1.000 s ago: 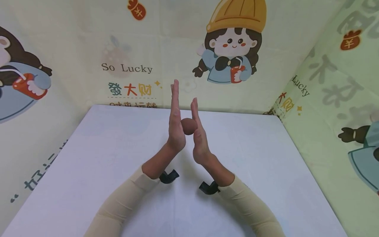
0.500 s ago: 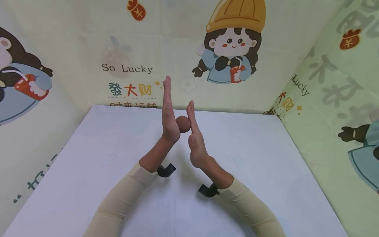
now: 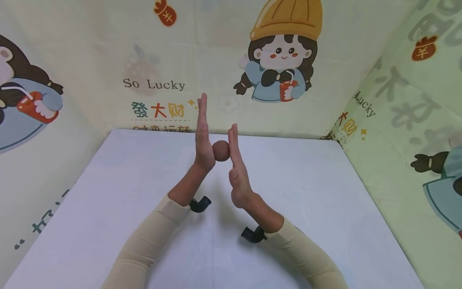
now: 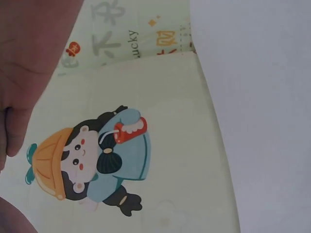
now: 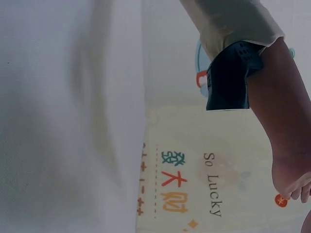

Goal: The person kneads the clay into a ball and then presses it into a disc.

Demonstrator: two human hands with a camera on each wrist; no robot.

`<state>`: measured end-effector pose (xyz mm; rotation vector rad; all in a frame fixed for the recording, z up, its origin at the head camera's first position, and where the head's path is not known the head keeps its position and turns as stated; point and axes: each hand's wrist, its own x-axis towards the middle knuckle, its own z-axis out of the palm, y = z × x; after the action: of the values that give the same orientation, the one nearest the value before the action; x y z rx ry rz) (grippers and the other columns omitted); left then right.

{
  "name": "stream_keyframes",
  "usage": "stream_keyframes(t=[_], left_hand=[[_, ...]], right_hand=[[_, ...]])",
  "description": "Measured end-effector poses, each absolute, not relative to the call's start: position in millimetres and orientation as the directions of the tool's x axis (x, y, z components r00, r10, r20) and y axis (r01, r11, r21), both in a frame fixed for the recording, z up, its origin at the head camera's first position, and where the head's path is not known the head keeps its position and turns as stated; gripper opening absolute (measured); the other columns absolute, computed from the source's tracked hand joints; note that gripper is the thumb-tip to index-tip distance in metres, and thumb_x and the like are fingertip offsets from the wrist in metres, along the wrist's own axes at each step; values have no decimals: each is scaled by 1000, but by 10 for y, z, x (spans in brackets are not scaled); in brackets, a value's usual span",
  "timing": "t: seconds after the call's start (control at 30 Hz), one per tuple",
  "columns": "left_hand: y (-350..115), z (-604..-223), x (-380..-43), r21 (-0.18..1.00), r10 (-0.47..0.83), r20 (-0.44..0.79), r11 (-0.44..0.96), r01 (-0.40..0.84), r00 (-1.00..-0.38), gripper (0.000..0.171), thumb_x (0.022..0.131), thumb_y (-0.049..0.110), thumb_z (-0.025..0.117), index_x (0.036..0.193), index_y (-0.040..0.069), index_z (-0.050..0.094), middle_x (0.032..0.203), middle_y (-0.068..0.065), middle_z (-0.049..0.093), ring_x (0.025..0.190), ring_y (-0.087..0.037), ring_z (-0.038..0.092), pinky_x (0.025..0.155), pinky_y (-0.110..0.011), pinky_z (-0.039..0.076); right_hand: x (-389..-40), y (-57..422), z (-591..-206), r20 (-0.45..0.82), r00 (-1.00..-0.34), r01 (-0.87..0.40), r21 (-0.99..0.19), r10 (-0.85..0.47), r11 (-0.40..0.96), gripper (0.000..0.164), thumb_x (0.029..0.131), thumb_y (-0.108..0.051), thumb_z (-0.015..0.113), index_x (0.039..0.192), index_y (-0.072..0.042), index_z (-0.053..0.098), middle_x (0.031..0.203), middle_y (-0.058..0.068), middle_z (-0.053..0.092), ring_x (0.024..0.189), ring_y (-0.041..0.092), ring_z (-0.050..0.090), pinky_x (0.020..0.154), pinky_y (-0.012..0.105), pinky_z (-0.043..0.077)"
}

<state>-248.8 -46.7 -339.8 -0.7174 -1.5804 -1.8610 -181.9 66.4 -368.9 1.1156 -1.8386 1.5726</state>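
A small brown ball is held up above the table between two flat hands in the head view. My left hand stands upright on its left, palm against it near the heel, fingers straight and pointing up. From the other side my right hand presses it with straight fingers, its palm lower and apart from the ball. In the left wrist view the right hand fills the upper left corner. The left hand shows at the right edge of the right wrist view. Neither wrist view shows the ball.
Under the arms spreads a white table. Printed cloth walls with cartoon figures and lettering stand behind it and at both sides. Dark wrist-worn mounts stick out at the sleeve cuffs.
Both hands and the ball have shifted left, the left hand the most. Along the right hand, the ball now sits farther up, at the fingers instead of by the thumb.
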Motion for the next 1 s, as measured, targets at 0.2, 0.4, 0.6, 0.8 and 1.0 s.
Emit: stream_keyframes(t=[0.2,0.4,0.6,0.8,1.0], left_hand=[[-466,-3454,-2495,701,-14,707,-123,703,-707,70,103,29,21,168,4,16,176,-9,12,160,-11,0,126,-40,0],[-441,-3541,-2497,715,74,698,-119,689,-712,69,104,30,19,168,5,14,176,-7,10,160,-11,-3,126,-44,-2],[-384,-3614,-2483,712,144,703,-129,691,-697,68,104,28,17,168,5,14,177,-6,9,161,-14,-5,126,-45,-3],[-318,-3690,-2447,702,175,711,-129,700,-681,67,106,29,16,168,2,14,176,-9,8,161,-17,-5,127,-42,-1],[-264,-3725,-2408,692,187,720,-135,709,-668,66,108,31,16,167,0,14,176,-10,9,161,-20,-5,127,-44,-3]], right_hand=[[-1819,666,-3663,786,-558,-815,-579,-265,-3,99,106,-70,19,163,10,3,174,20,-8,161,37,-5,126,55,-1],[-1832,680,-3637,798,-547,-824,-566,-252,-3,98,106,-68,19,162,11,3,175,18,-8,160,38,-7,126,56,-1],[-1873,695,-3594,819,-522,-842,-539,-239,-7,96,108,-65,20,161,14,2,174,22,-9,160,38,-9,126,57,-1],[-1888,706,-3522,819,-526,-839,-543,-228,-15,96,108,-65,20,162,12,2,174,20,-10,160,36,-9,126,56,0],[-1898,726,-3488,810,-547,-829,-560,-209,0,96,107,-67,20,163,9,2,175,16,-10,161,34,-7,127,54,0]])
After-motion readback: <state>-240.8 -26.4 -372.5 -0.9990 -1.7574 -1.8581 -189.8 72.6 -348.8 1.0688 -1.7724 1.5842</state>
